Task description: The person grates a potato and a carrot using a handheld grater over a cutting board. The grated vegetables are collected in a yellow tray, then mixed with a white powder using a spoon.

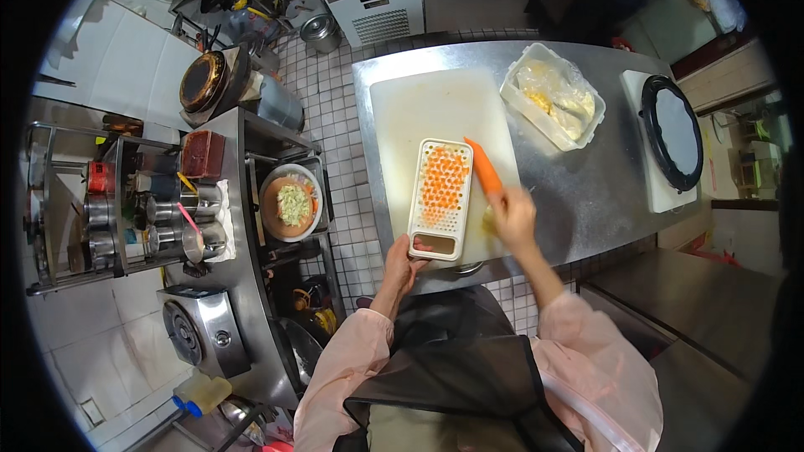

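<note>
My left hand (404, 265) grips the handle end of a cream-coloured grater (414, 201), which lies over a white cutting board (402, 107). Orange carrot shows through the grater's holes. In my right hand (516, 218) is a peeled carrot (484, 166), held by its near end. The carrot slants just right of the grater, its far tip close to the grater's right edge. Whether the two touch, I cannot tell.
Behind the board at right, a plastic container (540, 119) holds bagged yellow and pale food. Farther right, a black-rimmed round object (675, 132) rests on another white board (662, 198). Leftwards, a bowl of chopped vegetables (293, 204) sits on a rack beside the steel counter (248, 301) with a burner (204, 329).
</note>
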Tool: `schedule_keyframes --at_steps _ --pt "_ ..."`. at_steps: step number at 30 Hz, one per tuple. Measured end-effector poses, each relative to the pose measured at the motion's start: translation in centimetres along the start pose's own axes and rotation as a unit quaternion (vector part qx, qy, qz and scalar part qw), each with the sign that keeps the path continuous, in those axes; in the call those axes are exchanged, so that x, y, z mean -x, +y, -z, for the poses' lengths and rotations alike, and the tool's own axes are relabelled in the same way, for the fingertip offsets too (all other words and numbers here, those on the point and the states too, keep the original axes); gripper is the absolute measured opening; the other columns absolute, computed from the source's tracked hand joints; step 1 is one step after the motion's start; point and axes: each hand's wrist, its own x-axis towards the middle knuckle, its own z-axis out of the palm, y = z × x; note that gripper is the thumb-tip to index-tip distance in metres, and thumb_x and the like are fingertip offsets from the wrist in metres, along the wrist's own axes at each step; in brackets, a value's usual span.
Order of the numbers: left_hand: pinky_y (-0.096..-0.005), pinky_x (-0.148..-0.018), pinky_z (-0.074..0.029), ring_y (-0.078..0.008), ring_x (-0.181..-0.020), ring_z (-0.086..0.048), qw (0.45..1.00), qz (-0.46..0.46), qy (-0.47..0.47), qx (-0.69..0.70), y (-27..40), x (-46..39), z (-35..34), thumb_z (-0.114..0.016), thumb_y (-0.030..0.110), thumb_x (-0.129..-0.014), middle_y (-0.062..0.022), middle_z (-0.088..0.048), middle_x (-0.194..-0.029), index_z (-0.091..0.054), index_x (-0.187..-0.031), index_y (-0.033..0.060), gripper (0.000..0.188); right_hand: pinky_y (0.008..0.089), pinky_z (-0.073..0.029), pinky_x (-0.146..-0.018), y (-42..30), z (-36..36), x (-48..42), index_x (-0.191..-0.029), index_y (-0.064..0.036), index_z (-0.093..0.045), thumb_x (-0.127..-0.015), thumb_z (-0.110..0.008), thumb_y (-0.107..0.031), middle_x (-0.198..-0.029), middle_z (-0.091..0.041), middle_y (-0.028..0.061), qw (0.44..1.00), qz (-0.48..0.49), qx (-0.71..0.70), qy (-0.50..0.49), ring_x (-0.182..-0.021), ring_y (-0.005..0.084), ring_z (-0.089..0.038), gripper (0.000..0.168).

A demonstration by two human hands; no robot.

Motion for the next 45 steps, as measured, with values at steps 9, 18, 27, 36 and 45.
schedule_keyframes --at_steps 9,18,27,36,45 --pt "-0.0429 -0.084 -0.050 -0.0274 -0.101 -0.055 0.980 0.084 -0.096 0.155 -2.8 1.2 -0.8 -0.044 0.021 -0.092 -0.0135 -0.057 -0.093 -0.051 -0.099 -0.0024 0.025 0.0457 -0.045 -0.055 -1.0 -1.1 7.5 -0.066 -0.001 -0.057 -0.073 -0.064 -0.029 -0.065 -0.058 0.0197 0.985 -0.093 0.080 -0.122 -0.061 0.0383 -0.058 0.029" --pt "-0.0447 -0.088 -0.048 -0.0262 -0.102 -0.054 0.970 0.078 -0.141 0.184 -3.3 1.0 -1.4 -0.044 0.020 -0.092 -0.0126 -0.057 -0.093 -0.052 -0.098 -0.0014 0.023 0.0461 -0.044 -0.054 -1.7 -0.2 6.8 -0.068 0.000 -0.051 -0.076 -0.063 -0.018 -0.069 -0.058 0.0195 0.990 -0.018 0.110 -0.082 -0.061 0.0382 -0.056 0.023" --pt "-0.0370 -0.084 -0.051 -0.0220 -0.096 -0.057 0.971 0.079 -0.151 0.169 -4.0 0.7 -0.6 -0.041 0.023 -0.094 -0.0107 -0.058 -0.098 -0.048 -0.111 -0.0021 0.031 0.0333 -0.048 -0.065 -3.9 -0.2 7.9 -0.086 -0.009 -0.061 -0.066 -0.064 -0.013 -0.084 -0.056 0.0056 0.947 0.261 0.096 -0.162 -0.079 0.0216 -0.053 0.020" --pt "-0.0353 -0.085 -0.046 -0.0183 -0.095 -0.056 0.956 0.044 -0.191 0.217 -4.2 0.2 -2.1 -0.044 0.026 -0.092 -0.0069 -0.058 -0.104 -0.048 -0.114 0.0032 0.032 0.0334 -0.046 -0.066 -2.6 1.7 2.5 -0.083 -0.008 -0.066 -0.066 -0.065 -0.008 -0.071 -0.060 0.0049 0.889 0.284 -0.013 -0.358 -0.073 0.0232 -0.053 0.017" --pt "-0.0403 -0.082 -0.047 -0.0211 -0.093 -0.055 0.968 -0.190 0.007 0.165 -6.5 2.1 -6.3 -0.038 0.023 -0.095 -0.0092 -0.056 -0.096 -0.048 -0.108 -0.0002 0.028 0.0319 -0.042 -0.070 -0.5 3.2 1.0 -0.080 -0.007 -0.059 -0.064 -0.061 -0.009 -0.073 -0.055 0.0046 0.810 0.504 -0.005 -0.302 -0.077 0.0196 -0.053 0.017"
